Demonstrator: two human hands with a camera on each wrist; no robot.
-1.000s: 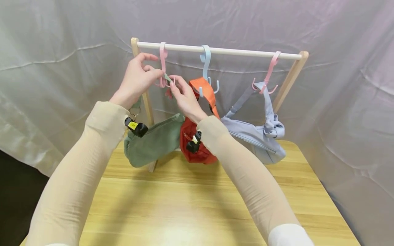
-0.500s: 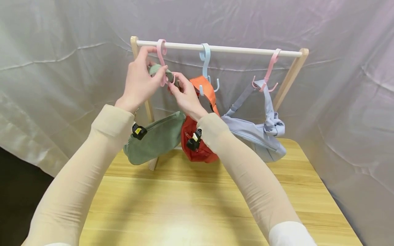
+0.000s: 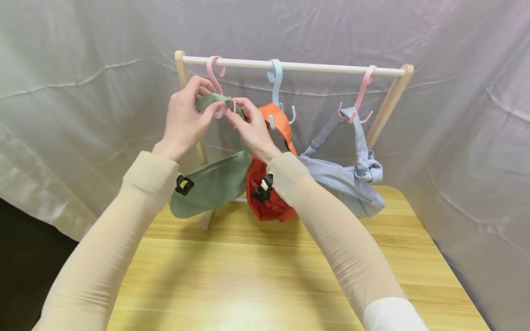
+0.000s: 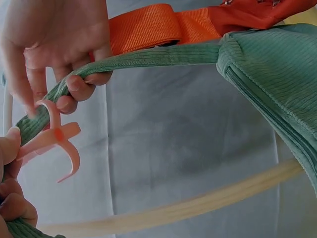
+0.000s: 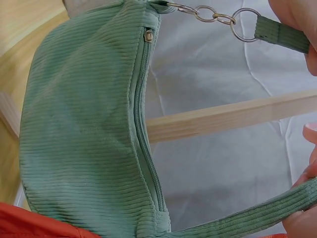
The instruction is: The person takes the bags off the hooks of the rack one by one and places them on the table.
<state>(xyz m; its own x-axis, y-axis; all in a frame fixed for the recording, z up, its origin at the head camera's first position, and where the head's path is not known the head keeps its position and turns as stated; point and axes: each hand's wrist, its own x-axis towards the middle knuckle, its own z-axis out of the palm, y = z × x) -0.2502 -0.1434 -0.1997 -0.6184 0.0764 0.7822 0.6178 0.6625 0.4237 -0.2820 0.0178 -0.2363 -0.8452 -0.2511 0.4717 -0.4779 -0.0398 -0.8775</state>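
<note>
A green corduroy shoulder bag (image 3: 211,188) hangs at the left of the rack, its strap (image 3: 215,97) arching across the lower part of a pink hook (image 3: 213,76). My left hand (image 3: 182,117) grips the strap on the hook's left, thumb close to the prongs. On the other side my right hand (image 3: 252,126) pinches the strap between thumb and fingers. In the left wrist view the hook's curved prongs (image 4: 57,136) lie against the strap between both hands. Metal chain links (image 5: 205,14) join the strap to the bag's zipped top in the right wrist view.
A white rail (image 3: 323,68) on wooden posts carries the hooks. Beside the green bag, a red bag (image 3: 269,204) hangs by its orange strap from a blue hook (image 3: 276,80). A pale blue bag (image 3: 343,184) hangs at right from another pink hook (image 3: 365,87). Below is a wooden table (image 3: 248,276).
The green strap has come into fuller view and now arches between both hands at the hook. My left hand rose, then came down slightly; the pink hook has tilted and turned.
</note>
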